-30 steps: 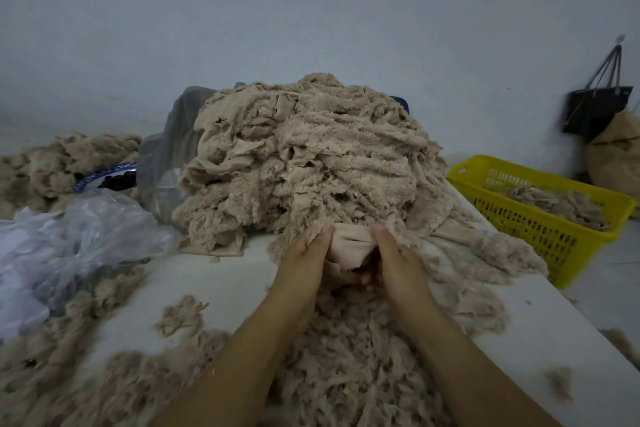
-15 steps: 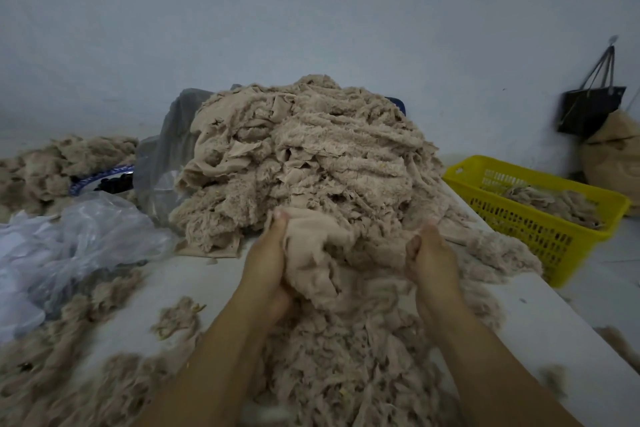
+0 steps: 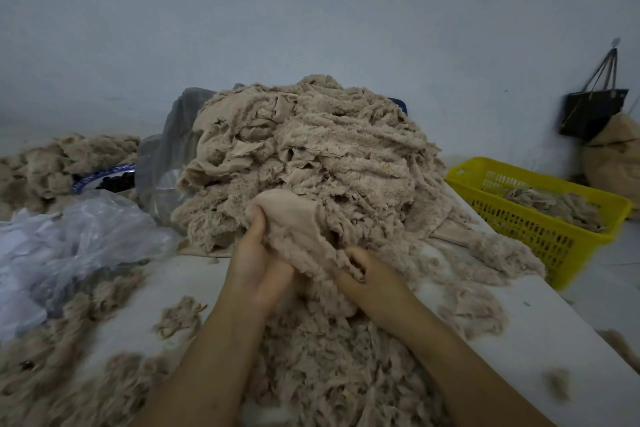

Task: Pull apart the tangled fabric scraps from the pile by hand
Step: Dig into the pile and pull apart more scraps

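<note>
Judged early: clutching one beige scrap [image 3: 294,218] in left grip [image 3: 258,267] and right grip [image 3: 363,270], with loosened shreds [image 3: 329,367] at worktop [image 3: 519,340] near edge and tall tangled pile [image 3: 329,142] beyond largely unsorted.

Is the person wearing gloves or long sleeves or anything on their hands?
No gloves: the left hand and right hand are bare. No ring, watch or bracelet shows. The left forearm and right forearm are bare too, with no sleeve in view.
</note>
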Motion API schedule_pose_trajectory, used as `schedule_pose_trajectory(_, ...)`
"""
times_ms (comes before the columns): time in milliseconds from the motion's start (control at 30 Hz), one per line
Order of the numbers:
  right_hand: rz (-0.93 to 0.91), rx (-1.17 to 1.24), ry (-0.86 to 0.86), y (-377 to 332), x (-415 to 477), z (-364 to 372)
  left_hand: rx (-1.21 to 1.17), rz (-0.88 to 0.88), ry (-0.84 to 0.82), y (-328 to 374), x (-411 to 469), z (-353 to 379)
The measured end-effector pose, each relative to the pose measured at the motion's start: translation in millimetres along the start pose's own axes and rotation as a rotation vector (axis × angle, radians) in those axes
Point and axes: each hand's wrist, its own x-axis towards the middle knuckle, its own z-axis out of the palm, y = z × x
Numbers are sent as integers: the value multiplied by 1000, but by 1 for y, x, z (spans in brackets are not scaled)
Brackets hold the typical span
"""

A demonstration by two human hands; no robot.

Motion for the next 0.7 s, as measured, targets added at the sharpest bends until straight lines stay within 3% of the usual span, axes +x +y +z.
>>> schedule_pose_trajectory(67, 19, 48, 46, 1, -1, -3, -23, 43, 22, 2, 1, 0)
schedule_pose_trajectory(100, 26, 104, 91, 0, -1, -4, 98, 63, 70, -1, 3, 0)
schedule_pose_trajectory(167, 15, 180, 196, -4, 0, -5, 640, 130, 143, -9, 3, 5)
schedule_pose_trajectory(233, -42, 181, 288, -7, 0, -4, 1161, 240, 17, -19, -2, 7)
schedule_pose_trajectory(333, -135, 67, 307, -8, -2, -6, 1502, 240, -253, -31, -11, 5)
schedule_pose_trajectory(400, -155, 25, 293, -8, -2, -7, 1451, 251, -234, -30, -10, 3)
schedule_pose_trajectory(600, -123, 17, 196, -2, 1, -7, 690, 131, -151, -14, -13, 4)
schedule_pose_trajectory(700, -51, 52, 189, 2, 0, -8, 451, 13, -125, -7, -10, 4)
